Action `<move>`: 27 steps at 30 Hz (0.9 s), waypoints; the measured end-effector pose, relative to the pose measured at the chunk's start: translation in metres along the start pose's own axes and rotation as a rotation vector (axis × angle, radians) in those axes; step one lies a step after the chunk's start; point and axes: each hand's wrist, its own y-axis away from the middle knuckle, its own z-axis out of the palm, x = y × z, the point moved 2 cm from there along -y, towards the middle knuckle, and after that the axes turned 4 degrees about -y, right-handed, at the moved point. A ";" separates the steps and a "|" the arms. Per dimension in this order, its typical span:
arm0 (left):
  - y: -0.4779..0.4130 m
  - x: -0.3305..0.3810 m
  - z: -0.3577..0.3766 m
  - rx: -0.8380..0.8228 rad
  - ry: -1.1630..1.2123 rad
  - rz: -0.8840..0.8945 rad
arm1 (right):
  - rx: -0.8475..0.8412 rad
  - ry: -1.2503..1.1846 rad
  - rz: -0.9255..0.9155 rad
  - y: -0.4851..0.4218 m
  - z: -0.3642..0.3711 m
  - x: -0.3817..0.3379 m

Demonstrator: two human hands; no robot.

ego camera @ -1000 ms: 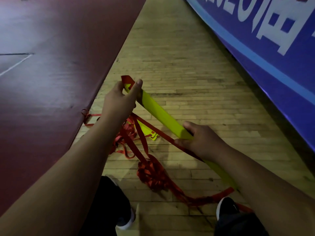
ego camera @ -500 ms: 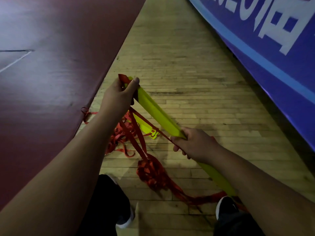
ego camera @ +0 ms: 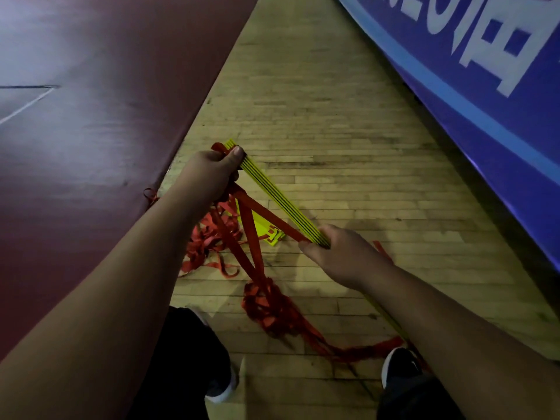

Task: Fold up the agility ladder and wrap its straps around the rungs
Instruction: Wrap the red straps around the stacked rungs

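Yellow flat plastic rungs point(ego camera: 281, 201) look stiff and light. Our left hand point(ego camera: 209, 174) squeezes the stack's ten o'clock end, our right hand point(ego camera: 339, 256) its four o'clock end. Floppy red straps point(ego camera: 266, 304) hang below.

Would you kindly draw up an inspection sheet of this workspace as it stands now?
Surface: wooden floor, worn boards, dim light.
Job's things: stack of yellow rungs held edge-up off the floor. The red straps hang from it into a tangled heap on the floor. More yellow pieces lie below the stack.
Clutter: nothing seen.
Grippers: left hand grips the stack's far end; right hand grips it nearer the person.
Cables: nothing seen.
Surroundings: dark red mat on the left, blue banner with white lettering on the right, and the person's black shoes at the bottom.
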 end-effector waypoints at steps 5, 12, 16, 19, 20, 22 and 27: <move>0.002 0.002 -0.007 -0.074 0.050 0.068 | -0.123 -0.103 0.040 -0.005 -0.012 0.007; 0.006 0.006 -0.006 -0.104 0.057 0.182 | -0.234 -0.402 0.049 -0.005 -0.021 0.012; 0.007 0.002 -0.003 0.018 -0.063 0.280 | -0.279 -0.528 0.074 -0.007 -0.015 0.012; 0.006 0.004 0.001 0.071 -0.103 0.265 | -0.184 -0.436 0.038 -0.010 -0.012 0.011; 0.005 0.005 0.002 0.070 -0.086 0.241 | -0.139 -0.393 0.022 -0.011 -0.011 0.012; 0.006 0.006 0.004 0.067 -0.080 0.213 | -0.052 -0.298 -0.012 -0.013 -0.009 0.015; 0.007 0.009 0.006 0.060 -0.097 0.229 | -0.080 -0.258 -0.032 -0.009 -0.010 0.012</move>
